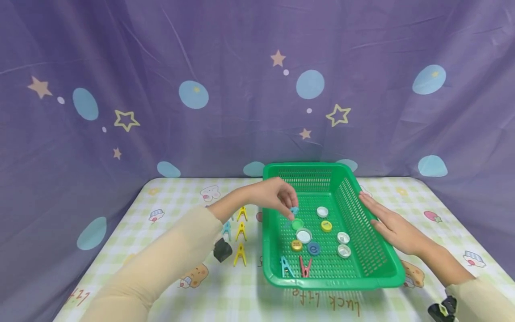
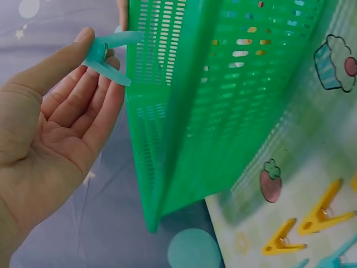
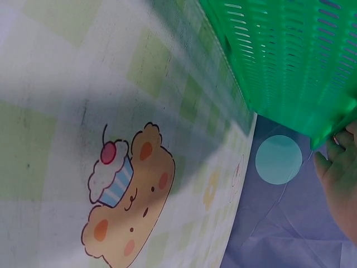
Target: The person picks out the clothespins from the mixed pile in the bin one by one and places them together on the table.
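My left hand pinches a light blue clothespin between thumb and fingers, over the left part of a green plastic basket. In the left wrist view the clothespin's two legs point toward the basket. My right hand rests with straight fingers along the basket's right rim. Inside the basket lie several bottle caps, among them a green cap, a yellow cap and a blue cap. At its near end are a blue clothespin and a red clothespin.
Left of the basket, yellow clothespins stand in a column on the checked tablecloth. Beside them are blue clothespins, partly hidden behind my left forearm. A purple curtain hangs behind the table.
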`<state>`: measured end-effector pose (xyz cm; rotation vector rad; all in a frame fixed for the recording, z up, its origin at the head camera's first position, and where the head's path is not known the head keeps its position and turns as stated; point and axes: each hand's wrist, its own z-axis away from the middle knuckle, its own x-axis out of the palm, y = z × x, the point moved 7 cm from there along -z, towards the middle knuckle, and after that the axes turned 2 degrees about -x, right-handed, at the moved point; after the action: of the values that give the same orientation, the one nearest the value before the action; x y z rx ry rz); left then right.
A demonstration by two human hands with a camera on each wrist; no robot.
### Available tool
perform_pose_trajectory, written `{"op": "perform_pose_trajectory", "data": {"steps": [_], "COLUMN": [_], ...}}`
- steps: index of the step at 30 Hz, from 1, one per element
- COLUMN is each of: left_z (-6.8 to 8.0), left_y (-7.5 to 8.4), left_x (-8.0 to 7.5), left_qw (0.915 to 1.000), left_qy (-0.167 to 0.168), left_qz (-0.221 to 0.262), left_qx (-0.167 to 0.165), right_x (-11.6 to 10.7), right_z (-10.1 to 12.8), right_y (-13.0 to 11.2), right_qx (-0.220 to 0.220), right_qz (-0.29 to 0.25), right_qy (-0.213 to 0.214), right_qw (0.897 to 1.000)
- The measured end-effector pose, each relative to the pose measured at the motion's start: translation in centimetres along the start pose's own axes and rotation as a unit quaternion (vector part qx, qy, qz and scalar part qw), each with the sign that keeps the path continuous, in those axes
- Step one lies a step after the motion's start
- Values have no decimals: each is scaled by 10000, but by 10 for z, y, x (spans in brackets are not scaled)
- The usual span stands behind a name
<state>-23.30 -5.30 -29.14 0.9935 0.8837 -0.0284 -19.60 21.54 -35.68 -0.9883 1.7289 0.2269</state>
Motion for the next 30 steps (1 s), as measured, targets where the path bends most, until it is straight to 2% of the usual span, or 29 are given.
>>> {"op": "perform_pose_trajectory", "data": {"steps": [9,17,23,30], "left_z": [31,57,75,96], "left_y": [-30,-56,-74,-101], "left_x": [-7,-16,-17,-13], "left_qw": [9973,9877,9813,9731], "left_qy": [461,1081,1399,1677], "left_qz": [559,1006,1142,1221], "left_qx": [-157,-516,-662,-1005], "right_x": [-1,-2,-2,-2], "right_z": [-2,-2,-2,-2], "right_y": [-3,-2,-2,-3], "right_qx": [-68,-45,-10,-24], "right_qz": [-20,-43,-46,-37], "right_qy": [-4,-24,-38,-32], "right_qw": [10000,10000,10000,10000]}}
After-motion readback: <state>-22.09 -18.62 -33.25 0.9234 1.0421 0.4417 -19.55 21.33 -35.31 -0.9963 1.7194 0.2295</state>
